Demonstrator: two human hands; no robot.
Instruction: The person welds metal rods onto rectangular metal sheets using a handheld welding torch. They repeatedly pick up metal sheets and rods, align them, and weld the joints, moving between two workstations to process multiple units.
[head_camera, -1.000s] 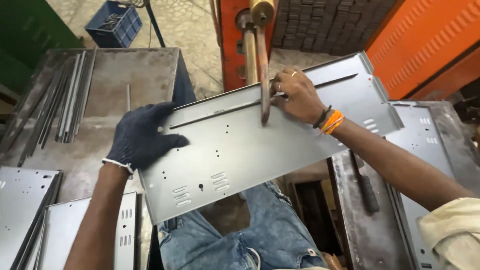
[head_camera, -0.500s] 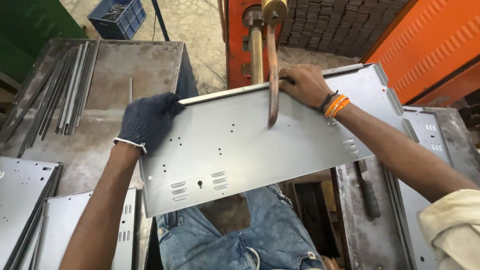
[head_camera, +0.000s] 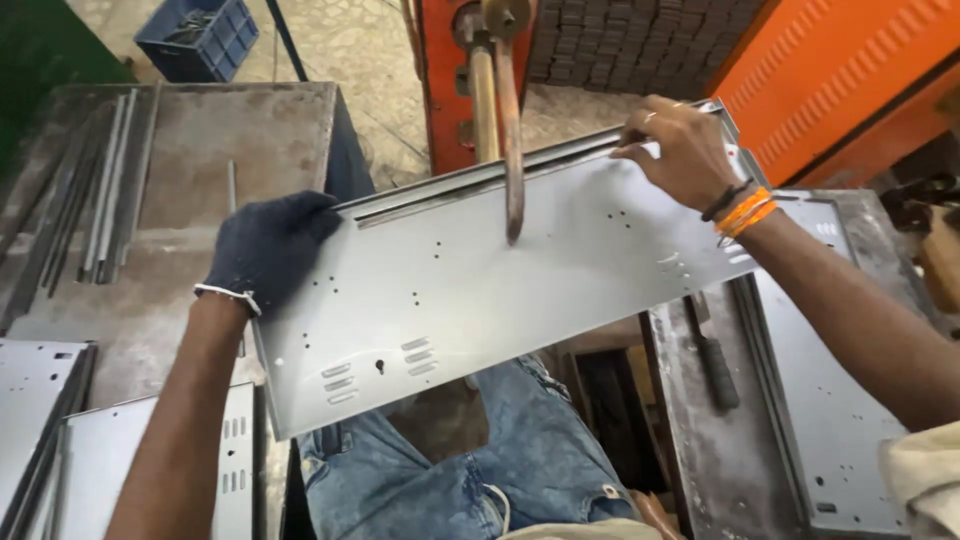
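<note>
I saw a grey steel bench (head_camera: 250, 130) carrying loose metal strips (head_camera: 105, 190), with stacked punched panels (head_camera: 60, 440) at its near edge.

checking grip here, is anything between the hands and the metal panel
Nothing visible. The gloved left hand grips the grey panel at its left end, only the glove between; the bare right hand pinches its top edge.
</note>
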